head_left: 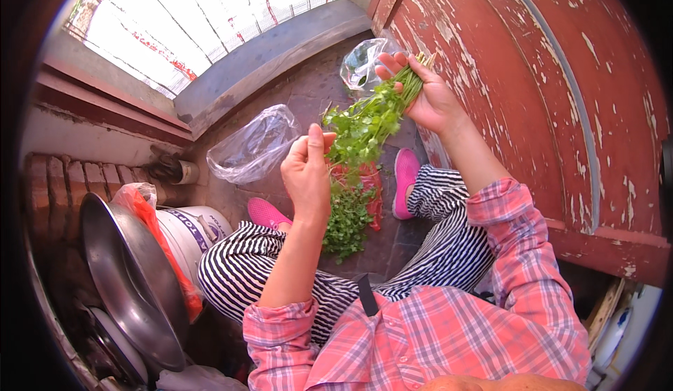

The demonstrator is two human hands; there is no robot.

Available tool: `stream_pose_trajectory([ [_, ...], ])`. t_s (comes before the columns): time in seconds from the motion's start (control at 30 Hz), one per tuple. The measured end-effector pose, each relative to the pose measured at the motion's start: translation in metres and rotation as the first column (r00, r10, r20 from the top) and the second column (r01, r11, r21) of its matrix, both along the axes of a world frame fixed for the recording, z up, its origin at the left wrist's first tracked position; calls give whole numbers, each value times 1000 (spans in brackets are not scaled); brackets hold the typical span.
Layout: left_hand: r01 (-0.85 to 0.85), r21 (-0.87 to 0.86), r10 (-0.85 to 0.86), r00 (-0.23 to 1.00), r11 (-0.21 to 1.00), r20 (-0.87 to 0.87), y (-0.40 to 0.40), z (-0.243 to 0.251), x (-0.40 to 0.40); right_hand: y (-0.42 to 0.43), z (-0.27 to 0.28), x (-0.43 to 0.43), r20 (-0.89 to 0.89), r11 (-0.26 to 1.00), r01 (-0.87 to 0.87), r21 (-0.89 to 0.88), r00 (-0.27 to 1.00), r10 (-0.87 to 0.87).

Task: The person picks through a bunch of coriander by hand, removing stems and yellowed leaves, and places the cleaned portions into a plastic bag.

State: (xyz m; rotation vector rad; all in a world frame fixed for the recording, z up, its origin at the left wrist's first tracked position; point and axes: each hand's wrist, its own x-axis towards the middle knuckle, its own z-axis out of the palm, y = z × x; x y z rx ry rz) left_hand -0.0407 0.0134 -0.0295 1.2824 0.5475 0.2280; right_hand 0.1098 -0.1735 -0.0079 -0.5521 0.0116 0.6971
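In my right hand (434,102) lies a bunch of leafy green herbs (368,123), likely coriander. Its thin stems cross the palm under the thumb, and the leaves hang down to the left. My left hand (307,175) is beside the leaf ends, fingers curled and thumb up. Whether it pinches a small sprig, I cannot tell. Below both hands, a pile of loose green herbs (347,223) rests on the floor between my feet, partly on a red plastic bag (374,196).
A clear plastic bag (255,144) lies left of my hands; another, with greens inside (363,65), sits by the peeling red door (526,102). At left are a metal basin (131,280), a white bucket (184,228) and bricks (79,181). A raised sill (278,49) crosses ahead.
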Motion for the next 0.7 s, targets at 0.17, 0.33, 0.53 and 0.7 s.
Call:
stream_pose_trajectory([
  [0.17,-45,346,-23,981,937,190,-16,-10,-9,-1,5,2,7,997,-41,58,999,41],
  [0.33,3,31,-5,998,1000,68,-21,-8,-12,0,10,2,5,1000,2,17,1000,-2],
  [0.53,-43,467,-113,947,883,301,-36,10,-7,4,5,0,-14,999,-9,-31,1000,9],
  [0.7,72,426,-202,943,902,266,-64,2,-28,-19,8,21,176,984,59,-167,984,-30],
])
